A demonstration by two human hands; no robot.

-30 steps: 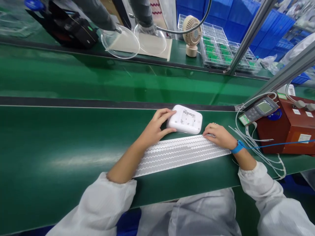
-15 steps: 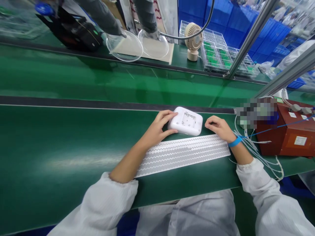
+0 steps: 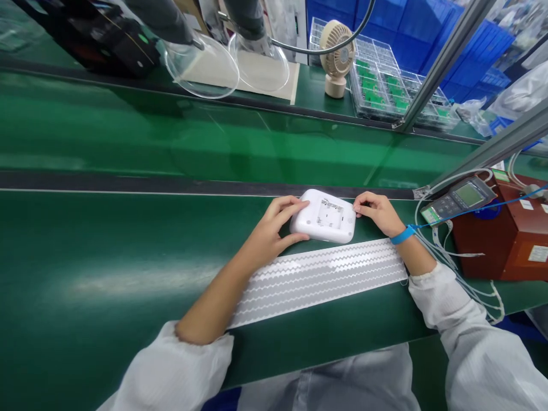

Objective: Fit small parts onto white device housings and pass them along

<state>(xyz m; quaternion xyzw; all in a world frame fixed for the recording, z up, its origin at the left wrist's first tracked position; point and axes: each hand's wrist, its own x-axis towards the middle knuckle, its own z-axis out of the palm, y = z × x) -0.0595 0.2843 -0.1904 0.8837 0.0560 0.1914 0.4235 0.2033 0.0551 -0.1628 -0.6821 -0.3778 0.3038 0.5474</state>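
Note:
A white plastic device [image 3: 324, 216] lies on its face on the green bench, its recessed back panel upward. My left hand [image 3: 271, 228] grips its left edge, thumb under the near side and fingers on top. My right hand [image 3: 375, 210] has its fingertips pinched against the device's right edge; whether they hold something small is hidden. A blue wrist strap [image 3: 401, 234] with a blue cord sits on my right wrist. A long white sheet [image 3: 317, 275] with rows of wavy die-cut strips lies just in front of the device, under both forearms.
A red-brown box [image 3: 509, 240] with a grey handheld meter [image 3: 459, 199] and white cables stands at the right. Across the green conveyor belt [image 3: 171, 142] are a small beige fan [image 3: 336, 57], clear trays of green boards [image 3: 385, 88], two clear domes [image 3: 226, 65] and a slanted metal post [image 3: 440, 63].
My right hand left the wavy sheet and moved up to the device's right edge. My left hand stayed on the device's left side.

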